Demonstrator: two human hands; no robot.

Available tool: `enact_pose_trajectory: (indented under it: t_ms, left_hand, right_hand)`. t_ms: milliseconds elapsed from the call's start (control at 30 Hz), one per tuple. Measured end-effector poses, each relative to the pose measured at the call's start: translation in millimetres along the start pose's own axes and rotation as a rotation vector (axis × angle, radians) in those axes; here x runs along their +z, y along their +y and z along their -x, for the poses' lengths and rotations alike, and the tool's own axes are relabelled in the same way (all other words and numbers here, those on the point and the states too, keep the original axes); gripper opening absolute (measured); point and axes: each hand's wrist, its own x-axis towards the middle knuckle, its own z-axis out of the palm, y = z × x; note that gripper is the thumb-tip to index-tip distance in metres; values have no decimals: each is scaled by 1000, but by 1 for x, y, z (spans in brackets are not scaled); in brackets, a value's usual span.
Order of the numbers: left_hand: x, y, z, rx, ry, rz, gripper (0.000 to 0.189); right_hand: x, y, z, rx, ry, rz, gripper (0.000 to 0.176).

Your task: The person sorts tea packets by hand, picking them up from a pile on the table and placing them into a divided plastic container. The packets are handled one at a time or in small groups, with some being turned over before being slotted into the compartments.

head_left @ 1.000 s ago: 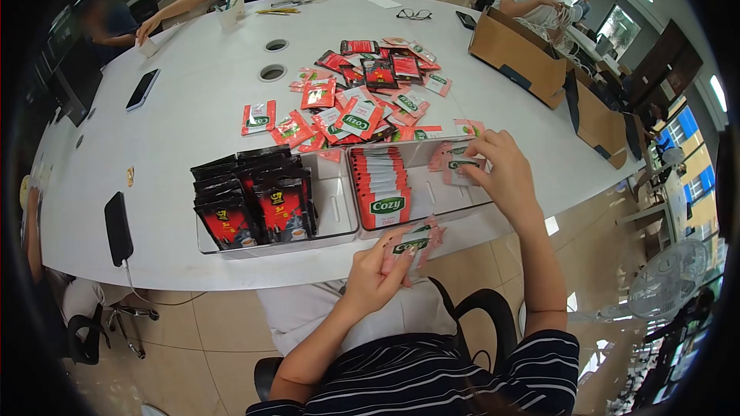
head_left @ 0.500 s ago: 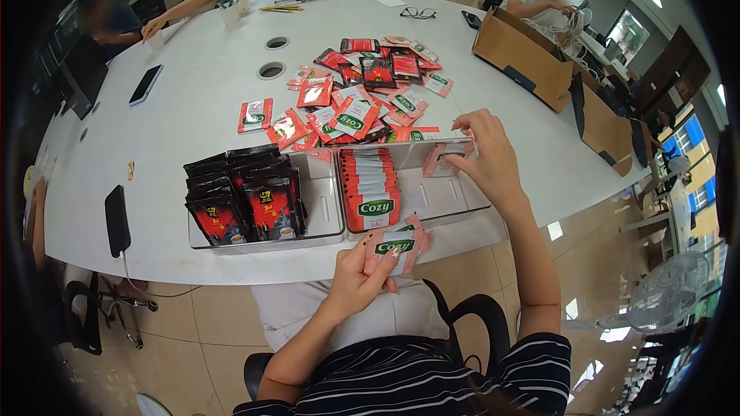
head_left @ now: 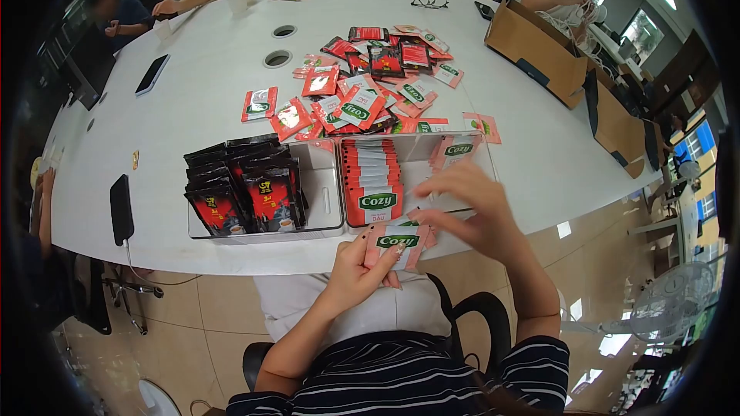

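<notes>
My left hand (head_left: 368, 273) grips a small stack of pink-and-white Cozy tea sachets (head_left: 397, 243) in front of the bin. Close above their right end is my right hand (head_left: 466, 208), fingers curved and apart, with nothing visible in them. A neat row of Cozy sachets (head_left: 374, 185) stands in the left part of the right-hand clear bin (head_left: 432, 204). One more Cozy sachet (head_left: 455, 151) shows at that bin's back right. The left-hand clear bin (head_left: 324, 219) holds black-and-red G7 coffee sachets (head_left: 270, 196) in two rows.
Behind the bins lies a loose pile of mixed sachets (head_left: 362, 92). One pink sachet (head_left: 484, 128) rests behind the right corner. Cardboard boxes (head_left: 536, 58) stand at right; phones (head_left: 119, 209), glasses (head_left: 429, 2) and cups (head_left: 243, 1) are on the table. Other people sit around it.
My right hand has come down and left from the bin's back right corner to beside the held sachets. A pink sachet now shows behind that corner. A co-worker has raised a cup.
</notes>
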Motion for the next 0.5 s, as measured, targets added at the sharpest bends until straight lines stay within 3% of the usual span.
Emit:
enact_pose_trajectory:
  t_ms: [100,200,300,500]
  left_hand:
    - [2,4,-1,8,7,-50,29]
    - [1,0,0,27,8,-34,30]
    - [-1,5,-1,40,-34,-64,24]
    - [4,1,-2,14,21,-23,27]
  right_hand:
    - [5,8,6,-51,-79,-63,21]
    - [-15,12,11,202,0,-119,18]
    - [-24,33,17,300,312,-265,16]
    - [-34,38,16,335,508,-191,14]
